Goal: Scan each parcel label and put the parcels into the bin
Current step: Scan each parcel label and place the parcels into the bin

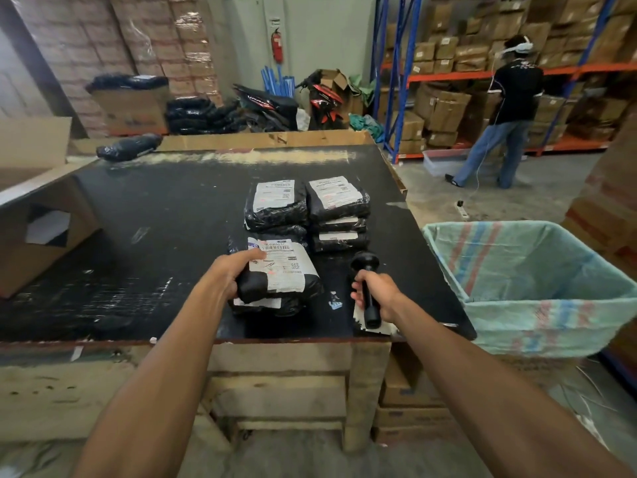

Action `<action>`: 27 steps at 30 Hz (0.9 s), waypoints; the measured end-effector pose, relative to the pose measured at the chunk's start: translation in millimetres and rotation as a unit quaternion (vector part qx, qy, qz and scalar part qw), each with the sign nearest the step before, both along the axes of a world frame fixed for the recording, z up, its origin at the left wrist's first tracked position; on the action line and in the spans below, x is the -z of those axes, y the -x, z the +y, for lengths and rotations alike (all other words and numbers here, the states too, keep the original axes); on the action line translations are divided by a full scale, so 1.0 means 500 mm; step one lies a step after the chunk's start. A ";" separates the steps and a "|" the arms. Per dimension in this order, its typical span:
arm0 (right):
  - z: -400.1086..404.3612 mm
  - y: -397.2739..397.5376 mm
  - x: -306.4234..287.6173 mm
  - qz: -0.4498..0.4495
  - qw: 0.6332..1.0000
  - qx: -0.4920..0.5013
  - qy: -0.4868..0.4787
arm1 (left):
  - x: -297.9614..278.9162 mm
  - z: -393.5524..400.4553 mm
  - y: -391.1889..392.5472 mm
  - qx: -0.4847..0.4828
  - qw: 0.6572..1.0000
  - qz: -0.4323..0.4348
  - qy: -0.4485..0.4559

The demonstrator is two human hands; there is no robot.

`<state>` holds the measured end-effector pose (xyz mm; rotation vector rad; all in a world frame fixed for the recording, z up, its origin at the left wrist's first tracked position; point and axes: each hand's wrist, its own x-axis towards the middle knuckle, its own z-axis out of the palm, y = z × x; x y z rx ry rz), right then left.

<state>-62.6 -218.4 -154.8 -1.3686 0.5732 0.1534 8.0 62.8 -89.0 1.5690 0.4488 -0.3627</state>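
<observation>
1. The left hand (230, 270) grips the top parcel (281, 270) of the near stack at its left edge, thumb on the white shipping label (280, 258), fingers curled under the black wrap.
2. That parcel rests on another parcel (265, 305) on the black tabletop (155, 219), label facing up.
3. The right hand (377, 293) is wrapped around the handle of a black barcode scanner (367, 281), whose head points toward the parcels just right of the held one.
4. Two more stacks of black parcels sit behind: left stack (275, 205), right stack (337, 212), labels up.
5. The bin (537, 305), lined with a green woven sack, stands beside the table's right edge.
6. Another person (506, 112) stands by the shelving (448, 74).
</observation>
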 end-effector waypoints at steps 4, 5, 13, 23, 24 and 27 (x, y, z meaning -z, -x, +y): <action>-0.009 0.011 -0.007 -0.072 0.997 -0.018 -0.010 | -0.016 -0.033 0.018 0.002 0.996 -0.054 0.070; -0.009 0.011 -0.010 -0.091 0.996 -0.020 -0.020 | -0.019 -0.041 0.022 0.002 0.994 -0.084 0.076; 0.022 0.020 -0.035 -0.234 0.967 -0.091 -0.035 | -0.046 -0.097 0.009 -0.016 0.954 -0.262 0.142; -0.042 0.045 -0.076 -0.283 0.952 -0.108 0.030 | -0.049 -0.217 -0.030 -0.038 0.941 -0.288 0.175; -0.042 0.045 -0.078 -0.280 0.954 -0.106 0.029 | -0.046 -0.218 -0.033 -0.041 0.940 -0.289 0.177; -0.048 0.040 -0.074 -0.273 0.956 -0.100 0.036 | -0.042 -0.224 -0.037 -0.050 0.938 -0.289 0.185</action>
